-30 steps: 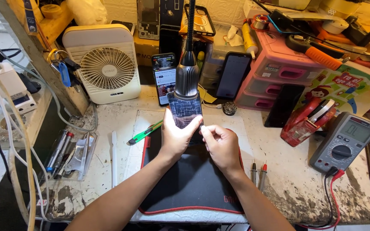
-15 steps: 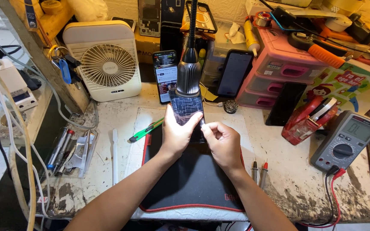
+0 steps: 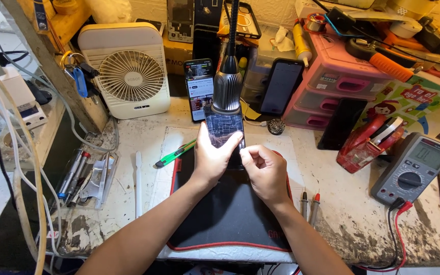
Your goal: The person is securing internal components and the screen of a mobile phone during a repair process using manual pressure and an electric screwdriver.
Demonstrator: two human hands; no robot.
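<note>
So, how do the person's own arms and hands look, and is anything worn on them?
Both forearms are bare up to the bottom edge of the picture: no sleeves, gloves, watch or bracelet show. The left hand and the right hand carry no rings that I can see. The fingernails look short and unpainted.

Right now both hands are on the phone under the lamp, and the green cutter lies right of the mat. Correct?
Not quite. The head view shows the green cutter left of the mat. Both hands, left and right, are on the phone under the lamp.
</note>
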